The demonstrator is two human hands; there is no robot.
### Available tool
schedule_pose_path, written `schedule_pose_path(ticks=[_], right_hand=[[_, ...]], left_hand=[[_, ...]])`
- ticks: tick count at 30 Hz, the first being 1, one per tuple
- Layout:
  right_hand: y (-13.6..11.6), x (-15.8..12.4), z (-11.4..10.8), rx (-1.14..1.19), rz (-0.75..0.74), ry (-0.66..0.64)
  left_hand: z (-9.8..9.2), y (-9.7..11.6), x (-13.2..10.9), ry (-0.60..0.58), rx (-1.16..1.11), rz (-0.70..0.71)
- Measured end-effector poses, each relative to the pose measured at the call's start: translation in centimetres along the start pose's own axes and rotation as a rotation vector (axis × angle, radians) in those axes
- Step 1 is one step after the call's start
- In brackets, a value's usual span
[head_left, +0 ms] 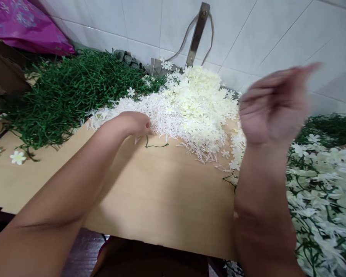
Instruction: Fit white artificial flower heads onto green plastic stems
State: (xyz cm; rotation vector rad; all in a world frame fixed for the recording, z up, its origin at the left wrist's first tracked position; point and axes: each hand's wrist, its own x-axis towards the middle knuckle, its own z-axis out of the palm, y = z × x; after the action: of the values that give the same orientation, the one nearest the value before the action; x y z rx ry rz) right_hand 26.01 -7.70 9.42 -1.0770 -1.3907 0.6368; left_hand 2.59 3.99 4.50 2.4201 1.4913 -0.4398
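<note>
My left hand (135,124) rests on the wooden board (150,192) at the near edge of a heap of thin white plastic stamens (150,111). Its fingers are curled closed and pinch a thin green stem (154,145) that lies on the board. My right hand (273,105) is raised above the board's right side, blurred by motion, fingers stretched out to the right with nothing seen in them. Behind the stamens lies a pile of cream artificial flower petals (198,100).
A big heap of green plastic stems (66,92) fills the back left. Finished white flowers on green stems (323,184) are piled at the right. Two loose flowers (17,157) lie at the left. A purple bag (23,23) sits in the far left corner by the tiled wall (248,34).
</note>
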Motion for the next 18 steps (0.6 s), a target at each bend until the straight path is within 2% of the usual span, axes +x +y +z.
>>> schedule_pose_path(ticks=[1,2,4,6,8,10,13,18], right_hand=[[1.2,0.2,1.3,0.069,-0.018,0.076],[2.5,0.4,2.7,0.027,0.03,0.034],[5.2,0.5,5.2,-0.274,0.095,-0.131],[7.8,0.4,7.2,-0.663,0.089,-0.217],[9.7,0.0,8.2,-0.967,0.099,-0.294],[10.8,-0.3,8.4,-1.121,0.074,-0.321],[11.1,-0.5,7.7,-1.081,0.054,-0.279],[10.4,0.0,5.5,-0.653,0.105,-0.077]], left_hand=[[0.1,0.2,-0.1,-0.002,0.002,-0.01],[0.2,0.4,-0.1,0.0,0.013,-0.022],[0.4,0.6,-0.1,0.006,0.052,-0.034],[0.6,0.8,0.0,0.011,0.086,-0.024],[0.8,0.9,0.1,0.011,0.103,-0.005],[0.8,1.0,0.1,0.019,0.102,0.001],[0.9,1.2,0.0,0.032,0.08,-0.005],[1.4,1.0,0.4,0.015,0.03,0.061]])
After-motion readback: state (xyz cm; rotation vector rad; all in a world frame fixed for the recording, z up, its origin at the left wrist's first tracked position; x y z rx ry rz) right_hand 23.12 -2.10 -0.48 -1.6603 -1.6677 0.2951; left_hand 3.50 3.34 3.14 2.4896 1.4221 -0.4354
